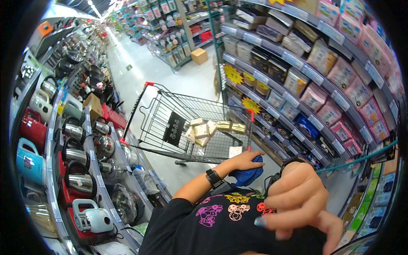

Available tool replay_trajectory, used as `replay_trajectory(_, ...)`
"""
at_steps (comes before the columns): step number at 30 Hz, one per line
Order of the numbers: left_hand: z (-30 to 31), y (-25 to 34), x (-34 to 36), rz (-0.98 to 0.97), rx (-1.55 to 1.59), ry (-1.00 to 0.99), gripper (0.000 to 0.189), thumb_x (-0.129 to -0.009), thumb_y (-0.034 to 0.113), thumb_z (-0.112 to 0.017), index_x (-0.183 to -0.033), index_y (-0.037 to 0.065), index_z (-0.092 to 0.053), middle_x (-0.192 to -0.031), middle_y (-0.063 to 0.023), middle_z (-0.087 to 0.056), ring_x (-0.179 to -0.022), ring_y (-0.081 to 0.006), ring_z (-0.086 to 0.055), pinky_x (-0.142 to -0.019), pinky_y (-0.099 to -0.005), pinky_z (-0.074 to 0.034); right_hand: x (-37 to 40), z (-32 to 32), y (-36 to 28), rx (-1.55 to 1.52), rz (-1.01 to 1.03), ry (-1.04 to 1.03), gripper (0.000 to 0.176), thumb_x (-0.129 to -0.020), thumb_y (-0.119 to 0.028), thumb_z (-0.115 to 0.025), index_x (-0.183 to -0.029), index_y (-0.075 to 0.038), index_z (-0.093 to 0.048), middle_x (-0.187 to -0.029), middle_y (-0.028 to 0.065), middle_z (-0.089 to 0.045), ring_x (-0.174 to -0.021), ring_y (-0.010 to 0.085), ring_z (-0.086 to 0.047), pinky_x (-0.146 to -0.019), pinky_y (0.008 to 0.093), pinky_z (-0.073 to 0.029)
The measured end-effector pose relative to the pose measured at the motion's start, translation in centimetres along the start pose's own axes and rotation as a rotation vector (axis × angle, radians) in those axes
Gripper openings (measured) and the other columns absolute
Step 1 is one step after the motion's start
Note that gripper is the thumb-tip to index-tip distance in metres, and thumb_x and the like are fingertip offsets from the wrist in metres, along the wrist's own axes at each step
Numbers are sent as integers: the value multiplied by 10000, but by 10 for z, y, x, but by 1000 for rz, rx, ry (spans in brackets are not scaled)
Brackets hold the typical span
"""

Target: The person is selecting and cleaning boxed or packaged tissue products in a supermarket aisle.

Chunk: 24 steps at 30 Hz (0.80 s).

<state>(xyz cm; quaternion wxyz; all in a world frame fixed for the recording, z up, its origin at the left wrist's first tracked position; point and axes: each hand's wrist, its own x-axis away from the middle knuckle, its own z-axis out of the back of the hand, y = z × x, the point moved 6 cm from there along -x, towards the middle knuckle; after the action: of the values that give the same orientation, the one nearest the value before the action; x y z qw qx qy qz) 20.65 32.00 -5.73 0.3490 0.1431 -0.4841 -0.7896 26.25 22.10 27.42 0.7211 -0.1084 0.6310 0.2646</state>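
A supermarket aisle is stretching ahead, shelves lining both sides. The left hand (245, 160) is clasping a blue cloth (247, 176) in its fingers, just beside the shopping cart (148, 111). The right hand (297, 203) is hovering nearby, fingers loosely curled, holding nothing.

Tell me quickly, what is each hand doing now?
Left hand: lies on the blue cloth, grip cannot be told.
Right hand: half curled, holding nothing.
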Motion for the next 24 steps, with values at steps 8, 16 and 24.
replay_trajectory(8, 64, -153, 64, 19, 343, 746, 420, -898, 353, -482, -1182, 46, -513, -1214, -118, -541, -1107, -230, -528, -923, -363, -425, 208, -73, 129, 466, -890, -431, 626, -682, -272, -693, -1233, -96, -453, -1097, 179, -525, -955, 367, -518, -826, 456, -421)
replay_trajectory(16, 35, -163, 94, 319, 1608, 592, 735, -900, 624, -226, -1314, 34, -370, -1274, -157, -478, -1122, -300, -503, -899, -432, -422, 387, -86, 102, 330, -1289, -722, 540, -755, -307, -654, -1260, -233, -475, -1252, 135, -430, -1123, 363, -431, -922, 465, -400)
replay_trajectory(24, 66, -157, 97, 596, -449, 604, 508, -890, 481, -403, -1132, 69, -576, -1117, -150, -593, -1034, -315, -548, -946, -515, -327, 518, -52, 73, 253, -1581, -618, 424, -736, -196, -585, -1152, -116, -557, -1044, 165, -584, -989, 343, -557, -864, 401, -456)
